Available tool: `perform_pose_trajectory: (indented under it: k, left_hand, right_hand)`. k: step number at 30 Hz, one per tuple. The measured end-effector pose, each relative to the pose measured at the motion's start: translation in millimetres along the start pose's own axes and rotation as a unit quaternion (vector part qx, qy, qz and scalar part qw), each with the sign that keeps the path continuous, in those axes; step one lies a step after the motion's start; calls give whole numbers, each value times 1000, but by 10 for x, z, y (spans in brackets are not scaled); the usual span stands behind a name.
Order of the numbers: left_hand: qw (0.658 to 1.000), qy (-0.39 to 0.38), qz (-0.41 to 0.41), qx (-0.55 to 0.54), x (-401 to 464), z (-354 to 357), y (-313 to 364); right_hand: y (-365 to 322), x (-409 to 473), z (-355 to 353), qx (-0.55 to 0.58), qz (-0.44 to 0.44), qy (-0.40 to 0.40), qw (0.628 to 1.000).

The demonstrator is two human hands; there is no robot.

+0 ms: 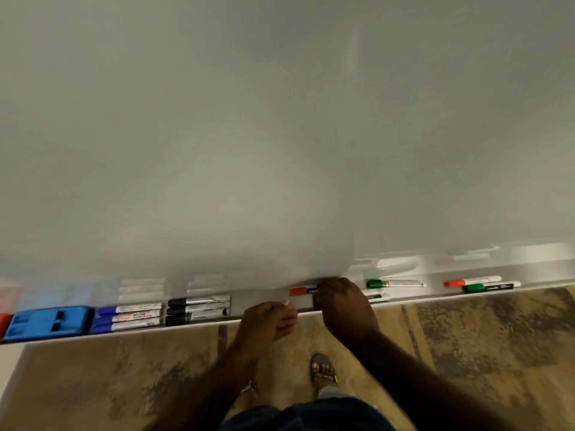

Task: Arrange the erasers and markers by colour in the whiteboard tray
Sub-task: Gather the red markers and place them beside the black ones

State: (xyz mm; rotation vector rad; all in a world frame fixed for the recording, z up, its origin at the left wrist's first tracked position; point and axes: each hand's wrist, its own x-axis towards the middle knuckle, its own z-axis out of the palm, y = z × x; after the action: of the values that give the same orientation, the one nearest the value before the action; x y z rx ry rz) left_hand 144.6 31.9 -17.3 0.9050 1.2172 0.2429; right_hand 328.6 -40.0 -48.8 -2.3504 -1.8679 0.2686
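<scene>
The left part of the whiteboard tray (pixel 267 301) looks sorted: blue eraser (pixel 46 321), blue markers (pixel 129 315), black markers (pixel 199 307). The right hand (pixel 343 303) clamps a red marker (pixel 301 291) mid-tray; the left hand (pixel 270 318) hangs loosely curled, empty. Green and red markers (pixel 476 284) lie mixed at right. A red object at far left is cut off.

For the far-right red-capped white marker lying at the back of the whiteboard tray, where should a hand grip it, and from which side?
Grip the red-capped white marker across the middle of its white barrel, coming down from above with the right hand. It lies flat lengthwise against the whiteboard, with a green-capped marker close in front, so the barrel's top is the exposed part; a front approach would likely nudge that neighbour off the grey metal tray.
</scene>
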Motion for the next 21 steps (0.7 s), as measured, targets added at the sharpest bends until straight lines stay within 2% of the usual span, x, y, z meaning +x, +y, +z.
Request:
perform_pose_trajectory:
  k: [15, 21]
  left_hand:
    - [994, 39, -36, -98, -116, 290, -231]
    - [988, 57, -39, -136, -122, 344, -299]
  right_hand:
    - [46, -46, 159, -57, -57, 22, 996]
    - [71, -52, 119, -28, -88, 40, 995]
